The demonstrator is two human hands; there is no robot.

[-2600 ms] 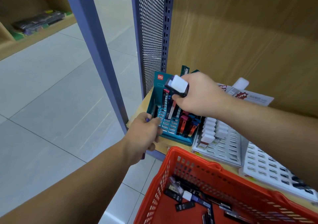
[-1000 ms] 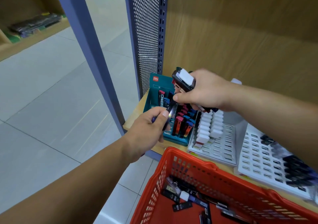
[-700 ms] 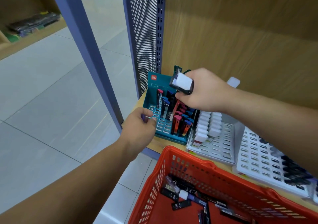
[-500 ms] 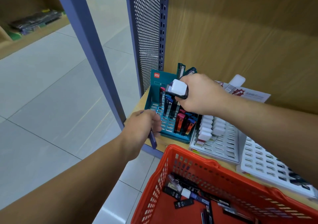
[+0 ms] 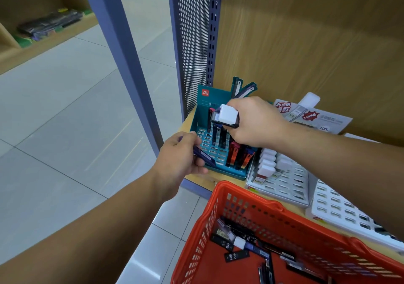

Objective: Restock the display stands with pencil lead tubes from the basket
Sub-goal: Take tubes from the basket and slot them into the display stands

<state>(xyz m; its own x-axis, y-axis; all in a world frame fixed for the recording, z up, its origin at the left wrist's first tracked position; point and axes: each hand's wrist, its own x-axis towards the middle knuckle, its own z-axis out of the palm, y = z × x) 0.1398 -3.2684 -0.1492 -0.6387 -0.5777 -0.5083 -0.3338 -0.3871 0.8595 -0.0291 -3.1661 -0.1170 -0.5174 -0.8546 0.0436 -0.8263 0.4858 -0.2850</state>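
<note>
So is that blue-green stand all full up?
No, only partly full. Tubes stand in the back and right slots of the stand, but the front-left slots are empty holes.

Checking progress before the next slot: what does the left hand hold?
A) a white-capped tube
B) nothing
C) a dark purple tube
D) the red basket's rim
C: the left hand grips a dark purple tube at the teal stand front, apart from the basket; the right hand holds the white-capped bundle.
</note>
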